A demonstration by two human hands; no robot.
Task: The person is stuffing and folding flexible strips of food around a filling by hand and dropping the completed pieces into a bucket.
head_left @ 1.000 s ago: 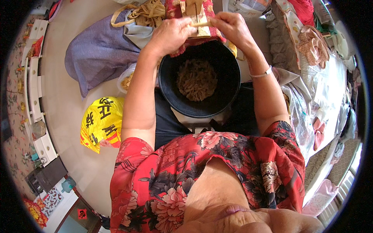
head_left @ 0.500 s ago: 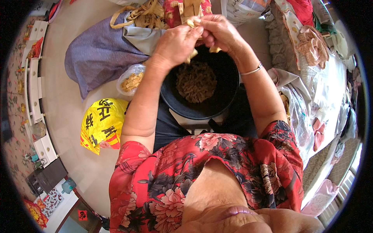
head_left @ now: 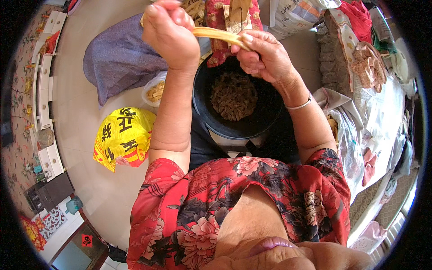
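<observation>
A long yellowish fibrous strip (head_left: 216, 34) stretches between my two hands, above the far rim of a black basin (head_left: 270, 105). My left hand (head_left: 171, 36) is closed around one end, raised higher and farther left. My right hand (head_left: 263, 54) pinches the other end between thumb and fingers. Small dark brown pieces (head_left: 234, 96) lie heaped on the basin's bottom. Behind my hands, a wooden board (head_left: 235, 15) rests on a red patterned cloth (head_left: 213, 18). More dried strips (head_left: 194, 12) show beyond my left hand, partly hidden by it.
A blue-grey cloth bag (head_left: 121, 58) slumps at the far left. Nearer are a clear plastic bag of yellowish pieces (head_left: 155, 91) and a yellow plastic bag (head_left: 123, 137). A white woven sack (head_left: 297, 15) stands at the far right. Clothes and plastic bags (head_left: 344, 144) crowd the right side.
My hands were close together over the basin's far side. Now they are apart, the left moved up and left, the right lower, with the long strip stretched between them.
</observation>
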